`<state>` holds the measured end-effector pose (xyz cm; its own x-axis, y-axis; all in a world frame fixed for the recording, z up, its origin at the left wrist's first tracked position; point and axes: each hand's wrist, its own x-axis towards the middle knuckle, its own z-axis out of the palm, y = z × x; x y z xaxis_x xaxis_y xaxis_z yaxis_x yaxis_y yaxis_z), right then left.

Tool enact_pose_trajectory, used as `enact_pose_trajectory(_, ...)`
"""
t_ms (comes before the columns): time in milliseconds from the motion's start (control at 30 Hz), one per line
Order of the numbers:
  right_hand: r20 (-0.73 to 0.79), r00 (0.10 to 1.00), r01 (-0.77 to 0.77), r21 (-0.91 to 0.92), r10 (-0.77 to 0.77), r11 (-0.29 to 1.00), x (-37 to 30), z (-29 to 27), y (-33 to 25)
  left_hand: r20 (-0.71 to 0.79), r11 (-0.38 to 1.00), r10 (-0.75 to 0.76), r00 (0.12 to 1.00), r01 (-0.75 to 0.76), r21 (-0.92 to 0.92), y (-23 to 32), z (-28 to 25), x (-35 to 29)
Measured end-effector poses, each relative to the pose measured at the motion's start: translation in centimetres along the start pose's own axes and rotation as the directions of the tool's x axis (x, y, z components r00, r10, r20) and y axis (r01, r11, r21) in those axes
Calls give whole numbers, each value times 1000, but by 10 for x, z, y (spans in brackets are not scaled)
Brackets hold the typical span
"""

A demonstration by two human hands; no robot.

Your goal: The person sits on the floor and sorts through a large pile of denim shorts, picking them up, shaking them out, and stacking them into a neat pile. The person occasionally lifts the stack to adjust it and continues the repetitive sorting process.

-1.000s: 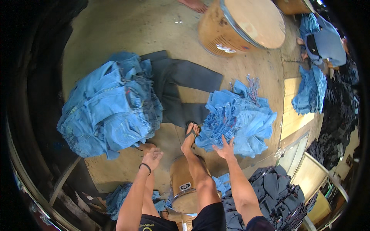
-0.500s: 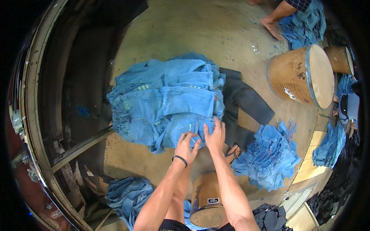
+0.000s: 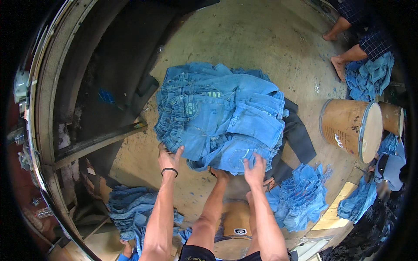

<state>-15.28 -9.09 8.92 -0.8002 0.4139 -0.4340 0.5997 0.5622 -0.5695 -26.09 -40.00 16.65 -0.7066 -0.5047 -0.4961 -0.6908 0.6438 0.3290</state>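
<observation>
Denim, pale blue and creased, forms a jeans pile (image 3: 220, 119) on the concrete floor (image 3: 261, 39); left hand (image 3: 169, 159) and right hand (image 3: 254, 169) grasp its near edge beside a cardboard drum (image 3: 344, 126).

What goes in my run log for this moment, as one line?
left hand: on jeans pile edge | right hand: on pile's near edge | drum: on its side, right | floor: concrete

Pile of light-blue denim jeans (image 3: 222, 119): faded matt cloth, stitched seams. Stained concrete floor (image 3: 257, 39): rough, dull. Brown round fibre drum (image 3: 344, 128): matt, scuffed, metal rim.
</observation>
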Motion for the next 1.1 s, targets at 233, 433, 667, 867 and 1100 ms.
enact_pose_trajectory(233, -20, 925, -380, -93, 379, 920, 38, -24, 51, -92, 878, 155, 984, -180, -443, -35, 35, 9)
enact_pose_trajectory(433, 200, 963, -244, 343, 183, 907, 0, -80, 71, -266, 955, 177, 948, -231, -187, -41, 46, -21)
enact_pose_trajectory(667, 538, 670, -635, 772, 511, 19, -159, -219, 28, -193, 953, 78, 978, -130, -274, -38, 62, -52)
enact_pose_trajectory(867, 143, 818, -548, 488, 558, 679, -213, -300, -30, -160, 872, 51, 986, -122, -475, -32, 35, 2)
enact_pose_trajectory(1100, 198, 908, -416, 516, 368, 749, -116, -132, -128, -243, 890, 10, 970, -120, -440, -26, 27, 2)
